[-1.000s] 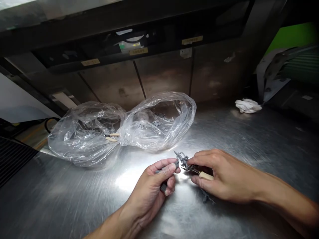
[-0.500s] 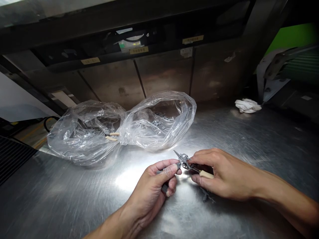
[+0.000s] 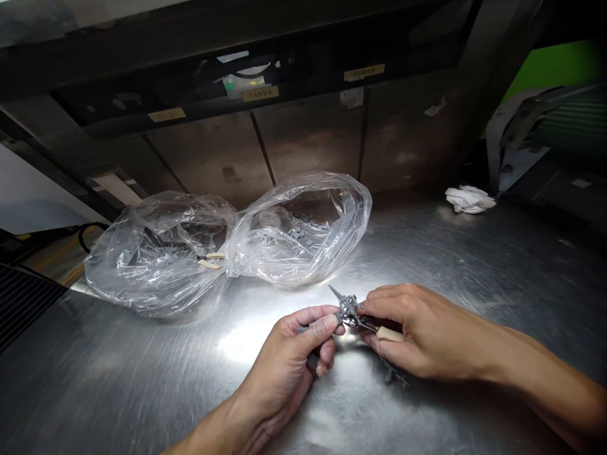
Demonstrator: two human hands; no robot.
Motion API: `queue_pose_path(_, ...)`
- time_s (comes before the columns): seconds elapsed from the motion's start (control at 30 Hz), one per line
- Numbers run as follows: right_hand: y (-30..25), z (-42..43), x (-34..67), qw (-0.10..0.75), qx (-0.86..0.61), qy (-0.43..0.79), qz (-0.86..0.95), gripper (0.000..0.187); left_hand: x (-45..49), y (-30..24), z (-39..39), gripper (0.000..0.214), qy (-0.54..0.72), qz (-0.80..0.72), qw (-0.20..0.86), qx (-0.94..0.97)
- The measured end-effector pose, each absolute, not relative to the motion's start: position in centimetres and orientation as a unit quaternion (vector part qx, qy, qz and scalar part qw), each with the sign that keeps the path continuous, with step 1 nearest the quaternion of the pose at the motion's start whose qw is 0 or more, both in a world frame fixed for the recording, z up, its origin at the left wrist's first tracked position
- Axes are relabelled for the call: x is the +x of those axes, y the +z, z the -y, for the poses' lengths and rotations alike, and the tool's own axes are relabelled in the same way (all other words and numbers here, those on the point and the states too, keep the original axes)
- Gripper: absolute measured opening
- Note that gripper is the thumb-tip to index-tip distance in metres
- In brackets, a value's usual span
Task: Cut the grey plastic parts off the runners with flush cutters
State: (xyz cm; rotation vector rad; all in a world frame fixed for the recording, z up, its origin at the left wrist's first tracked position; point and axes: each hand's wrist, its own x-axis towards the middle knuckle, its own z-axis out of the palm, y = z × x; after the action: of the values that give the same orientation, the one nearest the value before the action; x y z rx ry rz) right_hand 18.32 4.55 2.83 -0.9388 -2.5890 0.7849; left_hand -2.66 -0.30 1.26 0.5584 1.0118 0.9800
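My left hand is closed in a pinch on a small grey plastic part, thumb and forefinger on one end of it. My right hand is closed too, holding a small cutter with a cream handle against the same grey part. Both hands hover just above the steel table, near its front middle. Another small dark piece lies on the table under my right hand.
Two clear plastic bags with several small grey parts lie behind my hands, left of centre. A crumpled white cloth sits at the back right. A steel back wall with labelled shelf rises behind; a green machine stands right.
My hands have barely moved; the grey part has turned slightly between my fingers. The view has shifted down a little.
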Motion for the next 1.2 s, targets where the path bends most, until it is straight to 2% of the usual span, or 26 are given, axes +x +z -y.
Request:
queue_pose_path(0.3,2.27,-4.66,18.36,0.139,-0.319,0.222,0.911,0.013,-2.58,1.3,0.32,0.02,0.451,-0.45,0.731,0.243)
queue_pose_path(0.63,2.4,-4.56,18.42,0.119,-0.326,0.242,0.906,0.021,-2.59,1.25,0.47,0.018,0.455,-0.456,0.727,0.237)
queue_pose_path(1.0,2.42,-4.63,18.37,0.131,-0.331,0.256,0.899,0.02,-2.51,1.3,0.44,0.022,0.454,-0.465,0.726,0.224)
queue_pose_path(1.2,3.15,-5.19,18.92,0.134,-0.352,0.253,0.891,0.013,-2.53,1.47,0.54,0.018,0.453,-0.454,0.738,0.207)
